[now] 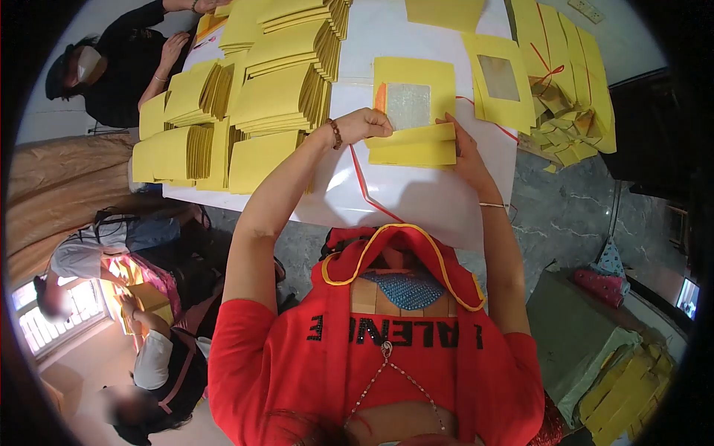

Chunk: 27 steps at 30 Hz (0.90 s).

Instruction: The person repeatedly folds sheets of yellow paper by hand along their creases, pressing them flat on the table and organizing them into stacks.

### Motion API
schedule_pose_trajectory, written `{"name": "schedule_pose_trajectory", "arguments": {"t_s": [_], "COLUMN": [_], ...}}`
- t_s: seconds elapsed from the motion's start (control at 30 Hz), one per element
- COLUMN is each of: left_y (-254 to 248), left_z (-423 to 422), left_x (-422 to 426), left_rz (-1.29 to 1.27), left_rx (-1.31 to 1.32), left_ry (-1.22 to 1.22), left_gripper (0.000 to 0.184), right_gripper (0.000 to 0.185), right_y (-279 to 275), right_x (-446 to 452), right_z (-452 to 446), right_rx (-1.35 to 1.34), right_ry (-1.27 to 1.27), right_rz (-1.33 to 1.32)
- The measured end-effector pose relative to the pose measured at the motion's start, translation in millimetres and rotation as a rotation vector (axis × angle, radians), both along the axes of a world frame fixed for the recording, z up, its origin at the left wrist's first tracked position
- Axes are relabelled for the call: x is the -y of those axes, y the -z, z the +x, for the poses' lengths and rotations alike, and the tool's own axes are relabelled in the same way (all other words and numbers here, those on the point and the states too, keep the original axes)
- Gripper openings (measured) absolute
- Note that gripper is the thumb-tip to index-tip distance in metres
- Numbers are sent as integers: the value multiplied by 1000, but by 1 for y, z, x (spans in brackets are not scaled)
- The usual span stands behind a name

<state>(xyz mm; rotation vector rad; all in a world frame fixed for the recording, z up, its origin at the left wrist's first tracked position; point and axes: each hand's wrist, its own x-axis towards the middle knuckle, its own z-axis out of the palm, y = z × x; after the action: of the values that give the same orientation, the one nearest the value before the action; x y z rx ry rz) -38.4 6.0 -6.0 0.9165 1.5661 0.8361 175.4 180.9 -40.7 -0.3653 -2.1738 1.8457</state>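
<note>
Yellow windowed env. (441,93) lies in front of me on the white table (336,182); my L hand (366,125) pinches its flap (416,136) by the left corner, R hand (467,152) touches the right end, can't tell if gripping; prob. to hold the fold even. Stacks (277,97) sit left of the env., likely for reach & elbow room; a 2nd windowed pc. (500,109) just right, red ribbon (361,181) nearer me, prob. aside for clearance

Brown curtain (52,182) and barred window (67,327) at left, grey marbled floor (558,238) at right.
</note>
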Motion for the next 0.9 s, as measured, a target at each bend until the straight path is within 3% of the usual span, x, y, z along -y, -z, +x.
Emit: {"name": "schedule_pose_trajectory", "arguments": {"t_s": [0.27, 0.57, 0.77, 0.9], "left_y": [2, 6, 1, 3], "left_z": [5, 1, 3, 3], "left_x": [1, 1, 1, 1], "left_rz": [45, 41, 23, -4], "left_rx": [-18, 18, 47, 42], "left_ry": [-6, 19, -20, 4], "left_gripper": [18, 16, 17, 19], "right_gripper": [55, 55, 55, 56], "right_y": [-2, -4, -1, 3], "right_x": [1, 0, 1, 0], "right_z": [0, -2, 0, -1], "right_rx": [-2, 22, 19, -3], "right_ry": [-11, -13, -8, -24], "right_rz": [-88, 34, -85, -18]}}
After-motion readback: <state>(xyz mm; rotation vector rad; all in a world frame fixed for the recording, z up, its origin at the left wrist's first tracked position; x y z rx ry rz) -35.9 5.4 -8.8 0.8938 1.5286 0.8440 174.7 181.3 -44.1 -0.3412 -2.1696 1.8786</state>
